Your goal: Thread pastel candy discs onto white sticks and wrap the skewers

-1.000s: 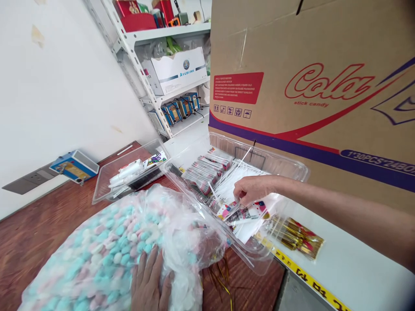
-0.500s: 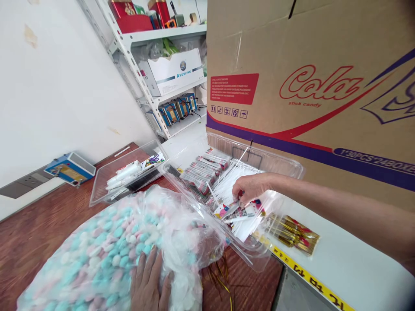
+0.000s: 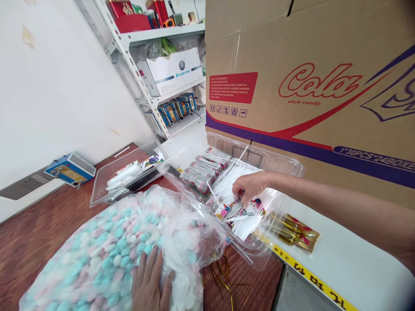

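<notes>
My left hand point(image 3: 149, 283) lies with its fingers spread on a large clear plastic bag point(image 3: 181, 242), pressing lightly on its side. Inside the bag are many small pink, white and light blue pom-poms point(image 3: 121, 246). Over a clear plastic tray point(image 3: 292, 166), my right hand point(image 3: 251, 186) reaches in with its fingers curled together. What the fingertips hold cannot be made out. Just below them are a colourful printed card point(image 3: 223, 210) and white sticks point(image 3: 223, 183). A row of small flat packets point(image 3: 202, 172) fills the tray's far left part.
A large cola candy carton point(image 3: 275, 52) stands behind the tray. Gold twist ties in a packet point(image 3: 296, 235) lie at the right on the white surface. Another clear tray point(image 3: 97, 190) with white tubes sits at the left. Shelves point(image 3: 162, 32) rise behind.
Both hands stay nearly in place. The view has shifted very slightly; the right hand's fingers remain down among the sticks and card.
</notes>
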The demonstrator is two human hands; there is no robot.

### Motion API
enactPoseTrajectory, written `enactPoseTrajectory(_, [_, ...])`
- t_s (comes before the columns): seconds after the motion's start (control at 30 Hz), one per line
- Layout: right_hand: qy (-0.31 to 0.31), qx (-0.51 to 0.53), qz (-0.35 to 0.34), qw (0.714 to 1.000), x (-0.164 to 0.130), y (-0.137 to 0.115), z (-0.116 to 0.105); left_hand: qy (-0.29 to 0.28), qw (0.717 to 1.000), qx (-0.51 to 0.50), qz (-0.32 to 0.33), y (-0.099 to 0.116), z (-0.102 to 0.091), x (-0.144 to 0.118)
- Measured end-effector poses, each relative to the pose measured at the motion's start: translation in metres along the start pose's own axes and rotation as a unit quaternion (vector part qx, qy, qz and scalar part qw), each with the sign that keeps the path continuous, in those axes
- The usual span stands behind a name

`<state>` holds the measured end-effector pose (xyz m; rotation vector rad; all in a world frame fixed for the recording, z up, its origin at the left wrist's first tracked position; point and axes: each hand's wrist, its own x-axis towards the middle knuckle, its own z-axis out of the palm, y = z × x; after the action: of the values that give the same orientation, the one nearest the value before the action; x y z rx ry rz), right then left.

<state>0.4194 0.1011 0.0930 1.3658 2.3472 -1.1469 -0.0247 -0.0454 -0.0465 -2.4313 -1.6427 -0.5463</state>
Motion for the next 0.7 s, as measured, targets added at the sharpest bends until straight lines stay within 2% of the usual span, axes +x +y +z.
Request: enactPoseTrajectory(0.7, [-0.014, 0.033, -0.004, 0.999, 0.005, 0.011, 0.0, 0.003, 1.0, -0.004, 0.006, -0.003, 0.001, 0.0])
